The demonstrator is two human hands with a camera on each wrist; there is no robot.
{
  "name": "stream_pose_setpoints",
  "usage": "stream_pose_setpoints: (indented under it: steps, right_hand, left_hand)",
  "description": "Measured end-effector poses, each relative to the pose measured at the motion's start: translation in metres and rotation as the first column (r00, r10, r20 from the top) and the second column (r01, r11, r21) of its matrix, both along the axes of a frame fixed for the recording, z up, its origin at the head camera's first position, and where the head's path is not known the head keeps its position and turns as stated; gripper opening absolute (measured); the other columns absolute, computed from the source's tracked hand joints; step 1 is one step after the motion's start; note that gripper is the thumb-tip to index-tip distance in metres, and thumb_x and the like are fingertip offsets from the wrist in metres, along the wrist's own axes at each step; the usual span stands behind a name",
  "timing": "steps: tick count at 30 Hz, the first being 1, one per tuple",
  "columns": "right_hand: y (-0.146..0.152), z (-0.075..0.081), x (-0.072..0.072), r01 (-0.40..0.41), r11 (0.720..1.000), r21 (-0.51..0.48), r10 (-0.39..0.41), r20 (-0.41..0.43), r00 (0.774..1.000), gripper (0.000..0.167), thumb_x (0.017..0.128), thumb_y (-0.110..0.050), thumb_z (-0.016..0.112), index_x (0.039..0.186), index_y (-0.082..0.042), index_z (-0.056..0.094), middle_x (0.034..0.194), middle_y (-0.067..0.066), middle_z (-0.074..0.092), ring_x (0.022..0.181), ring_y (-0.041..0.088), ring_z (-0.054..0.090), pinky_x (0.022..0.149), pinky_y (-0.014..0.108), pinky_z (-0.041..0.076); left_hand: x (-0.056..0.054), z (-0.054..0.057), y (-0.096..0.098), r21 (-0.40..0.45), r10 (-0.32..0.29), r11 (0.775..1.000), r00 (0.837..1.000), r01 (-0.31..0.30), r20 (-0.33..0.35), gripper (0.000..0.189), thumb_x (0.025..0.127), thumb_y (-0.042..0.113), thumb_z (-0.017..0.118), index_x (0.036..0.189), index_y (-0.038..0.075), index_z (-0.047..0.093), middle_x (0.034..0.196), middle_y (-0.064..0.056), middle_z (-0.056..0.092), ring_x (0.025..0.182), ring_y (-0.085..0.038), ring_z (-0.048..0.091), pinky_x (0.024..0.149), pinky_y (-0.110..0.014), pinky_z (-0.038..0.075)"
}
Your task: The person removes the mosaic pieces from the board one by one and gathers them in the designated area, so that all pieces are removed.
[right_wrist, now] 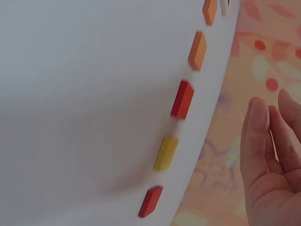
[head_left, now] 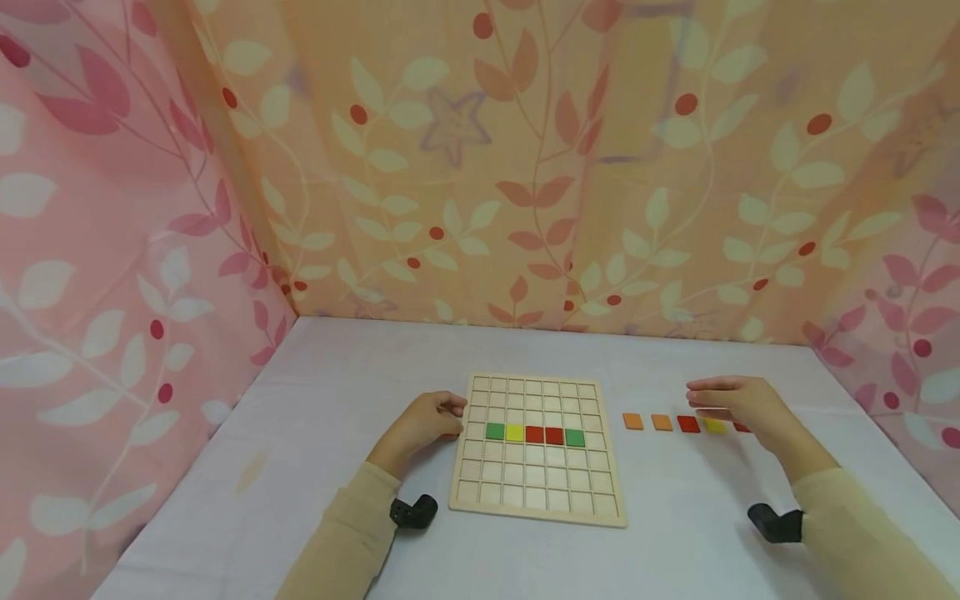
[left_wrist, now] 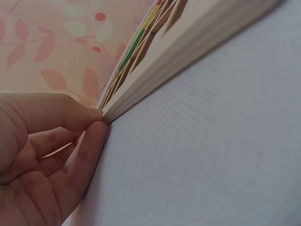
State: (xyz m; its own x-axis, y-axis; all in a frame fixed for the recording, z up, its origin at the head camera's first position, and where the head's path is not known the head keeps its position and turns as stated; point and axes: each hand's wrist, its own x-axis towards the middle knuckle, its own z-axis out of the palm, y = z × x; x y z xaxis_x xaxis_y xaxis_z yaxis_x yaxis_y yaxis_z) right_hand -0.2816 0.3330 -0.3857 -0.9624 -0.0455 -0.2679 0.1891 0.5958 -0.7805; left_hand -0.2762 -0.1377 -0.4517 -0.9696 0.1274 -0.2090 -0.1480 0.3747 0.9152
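Evidently, from the head view, tile-placing is in hand: a wooden board (head_left: 534, 475) lies mid-counter (head_left: 262, 417), a row of tiles (head_left: 534, 434) set in it, while five loose tiles (head_left: 688, 424) line up toward the counter's right edge near the right grip (head_left: 746, 408). By the left wrist view, the left grip (left_wrist: 56, 141) pinches the wooden board's edge. In the right wrist view, the right grip is empty, narrowly parted, off the loose tiles; taking one calls for lowering, then pinching.

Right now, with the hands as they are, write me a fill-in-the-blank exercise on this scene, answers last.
In the head view, the left hand touches the board's ____ edge.
The board holds ____ tiles in a row.
Off the board, the yellow tile lies between two ____ tiles.
The right hand holds ____.

Missing words: left; five; red; nothing.
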Motion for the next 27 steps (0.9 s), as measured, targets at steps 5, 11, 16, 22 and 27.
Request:
stream_pose_setpoints:
  steps: [5, 11, 16, 22, 27]
  right_hand:
    - [-0.018, -0.002, 0.000, -0.035, 0.998, -0.053, 0.034, -0.010, 0.999, 0.062, 0.095, -0.037, 0.066, 0.137, 0.006, 0.054, 0.116, 0.008, 0.074, 0.098, 0.009, 0.072, 0.102, 0.046, 0.051]
    - [-0.036, -0.007, 0.001, -0.054, 0.996, -0.066, 0.053, -0.021, 0.998, 0.058, 0.094, -0.034, 0.068, 0.133, 0.007, 0.057, 0.115, 0.009, 0.073, 0.094, 0.007, 0.071, 0.087, 0.027, 0.059]
    - [-0.052, -0.008, 0.000, -0.052, 0.998, -0.042, 0.052, 0.021, 0.998, 0.057, 0.092, -0.037, 0.070, 0.133, 0.001, 0.060, 0.112, 0.002, 0.075, 0.095, 0.007, 0.071, 0.088, 0.031, 0.057]
    - [-0.068, -0.013, 0.000, -0.059, 0.994, -0.093, 0.062, 0.036, 0.997, 0.053, 0.091, -0.032, 0.071, 0.131, 0.001, 0.062, 0.108, 0.002, 0.076, 0.093, 0.010, 0.072, 0.085, 0.030, 0.058]
    - [-0.079, -0.017, -0.002, -0.054, 0.981, -0.184, 0.064, 0.046, 0.997, 0.051, 0.092, -0.023, 0.070, 0.131, 0.008, 0.059, 0.104, 0.002, 0.076, 0.089, 0.009, 0.073, 0.084, 0.027, 0.060]
  left_hand:
    - [0.000, 0.000, 0.001, -0.005, 0.004, 1.000, 1.000, -0.004, -0.003, 0.041, 0.079, -0.008, 0.067, 0.119, -0.002, 0.065, 0.100, -0.010, 0.062, 0.081, -0.015, 0.057, 0.072, -0.026, 0.057]
    - [0.001, 0.002, 0.001, -0.008, 0.012, 1.000, 1.000, -0.012, 0.006, 0.041, 0.079, -0.008, 0.067, 0.119, -0.002, 0.066, 0.101, -0.010, 0.062, 0.081, -0.015, 0.057, 0.072, -0.026, 0.057]
    - [0.001, 0.001, 0.000, -0.011, 0.015, 1.000, 1.000, -0.015, 0.003, 0.042, 0.079, -0.008, 0.067, 0.120, -0.002, 0.065, 0.101, -0.010, 0.062, 0.081, -0.015, 0.057, 0.071, -0.025, 0.057]
    - [0.000, -0.001, -0.001, -0.007, 0.006, 1.000, 1.000, -0.006, 0.001, 0.043, 0.078, -0.007, 0.067, 0.120, -0.002, 0.065, 0.102, -0.010, 0.062, 0.082, -0.015, 0.057, 0.072, -0.025, 0.057]
    - [-0.001, -0.001, -0.001, -0.009, 0.000, 1.000, 1.000, 0.000, -0.008, 0.043, 0.078, -0.006, 0.066, 0.121, -0.002, 0.065, 0.103, -0.010, 0.063, 0.083, -0.015, 0.058, 0.072, -0.025, 0.056]
